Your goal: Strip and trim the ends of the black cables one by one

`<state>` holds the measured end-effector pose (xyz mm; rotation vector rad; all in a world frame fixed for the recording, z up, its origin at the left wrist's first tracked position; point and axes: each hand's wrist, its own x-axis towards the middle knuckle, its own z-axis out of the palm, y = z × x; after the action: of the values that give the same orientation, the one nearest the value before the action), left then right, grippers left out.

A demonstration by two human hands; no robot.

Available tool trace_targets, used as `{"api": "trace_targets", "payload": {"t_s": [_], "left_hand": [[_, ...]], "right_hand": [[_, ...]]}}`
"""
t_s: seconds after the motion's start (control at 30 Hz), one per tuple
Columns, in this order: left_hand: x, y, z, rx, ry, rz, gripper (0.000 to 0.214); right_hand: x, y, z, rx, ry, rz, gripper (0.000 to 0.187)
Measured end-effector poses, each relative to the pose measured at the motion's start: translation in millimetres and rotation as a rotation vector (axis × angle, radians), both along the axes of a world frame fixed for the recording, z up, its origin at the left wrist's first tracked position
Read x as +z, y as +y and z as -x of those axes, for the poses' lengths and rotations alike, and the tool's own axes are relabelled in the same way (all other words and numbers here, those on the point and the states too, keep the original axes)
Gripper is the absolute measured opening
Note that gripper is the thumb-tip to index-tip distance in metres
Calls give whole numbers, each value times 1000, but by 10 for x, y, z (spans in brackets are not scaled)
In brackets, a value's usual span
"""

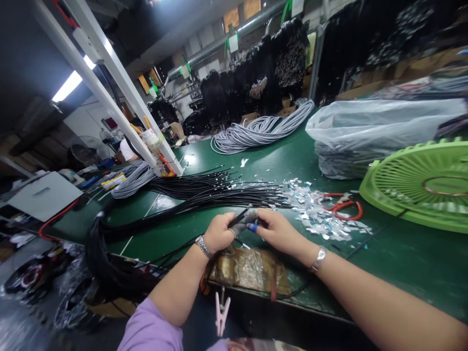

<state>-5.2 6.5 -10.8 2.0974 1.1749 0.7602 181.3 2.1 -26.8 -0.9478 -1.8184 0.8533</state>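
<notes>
My left hand (218,233) is closed round a thin black cable (239,216) near its end. My right hand (275,229) meets it, pinching the cable's tip; blue tape (252,227) wraps one finger. Both hands hover above the green table's (278,161) near edge. Behind them a big bundle of black cables (190,192) fans across the table and droops off the left side. A heap of small silvery foil scraps (314,209) lies just right of the hands.
Red-handled scissors (345,207) lie among the scraps. A green plastic fan grille (424,183) sits at right, a clear bag of grey cables (365,131) behind it. Grey cable coils (259,129) lie farther back. A worn taped pad (248,268) and pink clothespin (222,312) mark the near edge.
</notes>
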Motion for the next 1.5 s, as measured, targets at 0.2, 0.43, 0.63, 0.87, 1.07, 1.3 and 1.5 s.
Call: {"api": "trace_targets", "payload": {"t_s": [0.2, 0.43, 0.63, 0.87, 1.07, 1.3, 1.5], "left_hand": [[80, -32, -49, -15, -147, 120, 31], [221, -74, -122, 54, -429, 410, 44], [117, -42, -109, 17, -291, 272, 40], [19, -63, 2, 120, 198, -379, 9], [90, -49, -61, 119, -53, 64, 29], [142, 21, -1, -21, -380, 767, 52], [96, 56, 49, -32, -509, 855, 48]], "right_hand": [[61, 61, -66, -205, 376, 355, 30], [123, -8, -42, 11, 217, 244, 27], [35, -11, 14, -77, 113, 182, 23], [24, -30, 94, -81, 249, 401, 29], [42, -45, 57, -114, 66, 151, 26], [100, -95, 3, 62, 92, 102, 31], [104, -112, 47, 167, 298, 462, 46]]}}
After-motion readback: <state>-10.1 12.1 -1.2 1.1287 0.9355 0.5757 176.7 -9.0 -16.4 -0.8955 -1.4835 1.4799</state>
